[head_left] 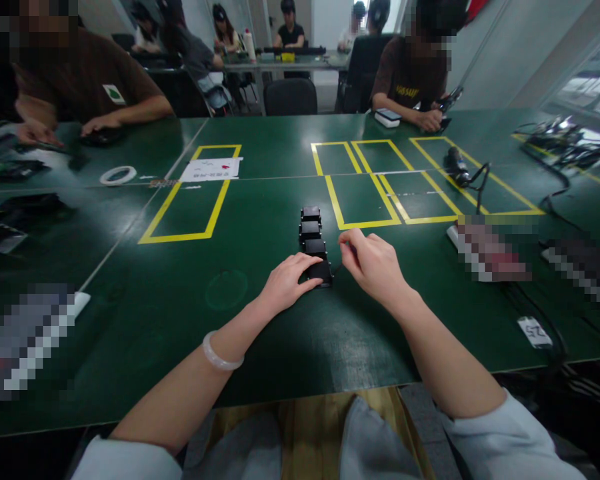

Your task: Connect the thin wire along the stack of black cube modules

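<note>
Several small black box-shaped blocks (311, 230) stand in a row on the green table, running away from me. They have small pale or shiny bits at their corners. My left hand (293, 280) grips the nearest black block (321, 273), with thumb on its near side and fingers on its far side. Just right of that block, my right hand (370, 260) is closed in a pinch. A thin dark line shows between its fingertips and the block's right side; what the pinch holds is too small to name.
Yellow tape outlines (364, 223) mark the green table (260, 360). A white paper label (211, 169) and tape roll (118, 176) lie left. A black cylindrical device (457, 167) with cable lies right. Two people sit across the table; others work behind.
</note>
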`<state>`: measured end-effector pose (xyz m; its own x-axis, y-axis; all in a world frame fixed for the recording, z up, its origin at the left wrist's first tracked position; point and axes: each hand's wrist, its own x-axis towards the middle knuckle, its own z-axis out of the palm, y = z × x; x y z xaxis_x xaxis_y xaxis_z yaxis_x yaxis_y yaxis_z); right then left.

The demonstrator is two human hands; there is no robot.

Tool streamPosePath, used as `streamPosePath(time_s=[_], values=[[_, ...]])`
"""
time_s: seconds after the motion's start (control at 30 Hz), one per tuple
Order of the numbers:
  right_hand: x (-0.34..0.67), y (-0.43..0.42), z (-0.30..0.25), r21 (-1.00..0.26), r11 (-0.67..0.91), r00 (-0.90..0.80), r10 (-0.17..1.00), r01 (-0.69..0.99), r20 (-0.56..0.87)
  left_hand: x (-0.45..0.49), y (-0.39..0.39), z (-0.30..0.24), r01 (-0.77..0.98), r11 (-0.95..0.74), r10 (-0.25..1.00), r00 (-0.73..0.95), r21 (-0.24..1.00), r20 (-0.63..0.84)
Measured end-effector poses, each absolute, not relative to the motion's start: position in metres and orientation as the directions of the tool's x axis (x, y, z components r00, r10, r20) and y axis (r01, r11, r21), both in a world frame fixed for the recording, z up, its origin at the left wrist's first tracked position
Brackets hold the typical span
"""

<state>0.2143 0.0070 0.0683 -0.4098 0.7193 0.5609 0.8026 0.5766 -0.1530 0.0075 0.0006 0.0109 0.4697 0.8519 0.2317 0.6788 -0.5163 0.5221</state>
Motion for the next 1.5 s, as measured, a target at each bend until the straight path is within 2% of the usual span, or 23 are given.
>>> streamPosePath(time_s=[0.8,1.5], values=[[0.2147,0.0051,0.0716,-0.193,0.609,-0.422,0.711,0.769,0.562,0.0075,0.0012,0.0106,0.681,-0.52,0.85,0.475,0.516,0.228],[0.2154,0.0074,0.0663,-0.176,0.615,-0.42,0.692,0.768,0.587,0.0072,0.0016,0.0091,0.68,-0.521,0.849,0.473,0.515,0.235]])
